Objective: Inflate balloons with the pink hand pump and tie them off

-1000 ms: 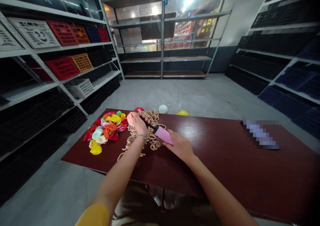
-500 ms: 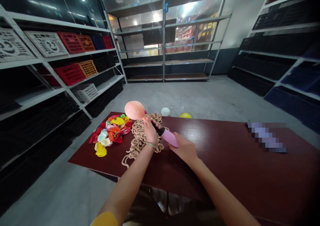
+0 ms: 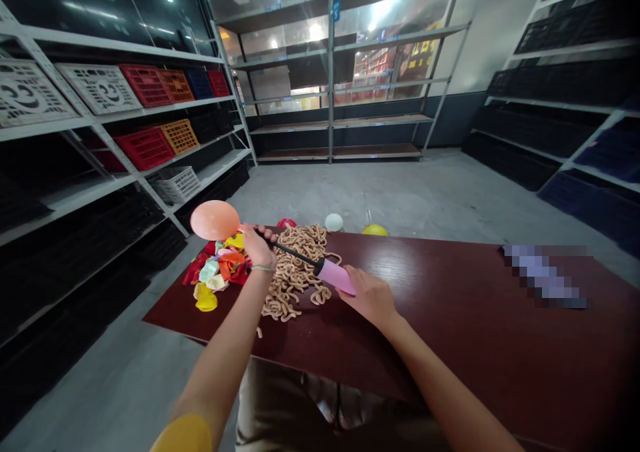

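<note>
A hand balloon pump with a pink barrel stretches between my hands, its thin black rod drawn out. My right hand is closed around the barrel's near end. Farther left, my left hand wraps the pump's black end and the neck of an inflated orange balloon. The balloon sticks out to the left, above a pile of flat, colourful balloons. Beneath the rod lies a heap of beige, curled rope-like pieces; my left hand and wrist hide part of it.
The dark red-brown table reaches to the right, where a blurred purple item lies. Past the far edge are red, white and yellow balloons. Shelves with crates stand at left.
My left hand has moved left with the orange balloon, away from the pink barrel, exposing the black rod. My right hand has stayed nearly in place.
</note>
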`<state>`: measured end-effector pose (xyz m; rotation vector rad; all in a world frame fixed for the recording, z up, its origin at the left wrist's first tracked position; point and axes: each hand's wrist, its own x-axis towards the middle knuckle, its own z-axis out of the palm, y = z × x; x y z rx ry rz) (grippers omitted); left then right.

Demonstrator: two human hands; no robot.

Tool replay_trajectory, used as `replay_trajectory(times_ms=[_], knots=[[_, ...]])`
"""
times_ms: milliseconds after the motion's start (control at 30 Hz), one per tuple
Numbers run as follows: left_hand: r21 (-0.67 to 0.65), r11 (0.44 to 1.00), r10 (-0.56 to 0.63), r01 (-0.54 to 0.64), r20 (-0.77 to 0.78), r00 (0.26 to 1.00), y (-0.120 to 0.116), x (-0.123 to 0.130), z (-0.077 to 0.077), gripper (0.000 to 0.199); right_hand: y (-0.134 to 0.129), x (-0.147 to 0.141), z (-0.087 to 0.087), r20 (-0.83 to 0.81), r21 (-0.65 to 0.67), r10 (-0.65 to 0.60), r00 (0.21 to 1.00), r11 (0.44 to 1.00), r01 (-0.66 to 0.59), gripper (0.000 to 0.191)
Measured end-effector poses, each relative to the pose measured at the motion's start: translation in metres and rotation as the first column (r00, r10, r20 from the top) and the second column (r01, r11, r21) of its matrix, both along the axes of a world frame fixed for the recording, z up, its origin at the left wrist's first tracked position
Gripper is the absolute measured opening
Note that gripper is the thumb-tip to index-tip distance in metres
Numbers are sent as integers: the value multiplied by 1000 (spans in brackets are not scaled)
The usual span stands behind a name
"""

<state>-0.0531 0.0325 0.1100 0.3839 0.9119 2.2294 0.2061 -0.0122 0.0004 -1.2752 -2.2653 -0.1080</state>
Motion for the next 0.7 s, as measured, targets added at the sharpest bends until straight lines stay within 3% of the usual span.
replay_trajectory(times_ms=[167, 233, 300, 367, 533, 600, 700], knots=[[-4, 998, -64, 63, -75, 995, -12, 83, -39, 22, -4, 2, -1, -15, -27, -55, 998, 998, 55, 47], [-19, 996, -84, 82, -106, 991, -17, 98, -51, 23, -5, 5, 1, -4, -28, -28, 1000, 999, 28, 46], [-59, 994, -95, 88, -126, 988, -19, 90, -54, 26, -5, 7, 4, 16, -28, 6, 1000, 1000, -5, 45], [-91, 994, -76, 65, -129, 989, -17, 63, -49, 27, -5, 7, 7, 36, -33, 38, 999, 999, -37, 43], [-95, 995, 21, -33, -124, 992, -7, -14, -15, 23, -2, 1, 7, 22, -43, 85, 996, 996, -84, 42], [-72, 995, 64, -71, -98, 993, -3, -18, -8, 24, -1, -2, 5, 5, -33, 67, 998, 997, -67, 42], [-48, 999, 0, -1, -14, 1000, -1, 18, -18, 26, -1, -2, 3, -5, -27, -1, 1000, 1000, 1, 42]])
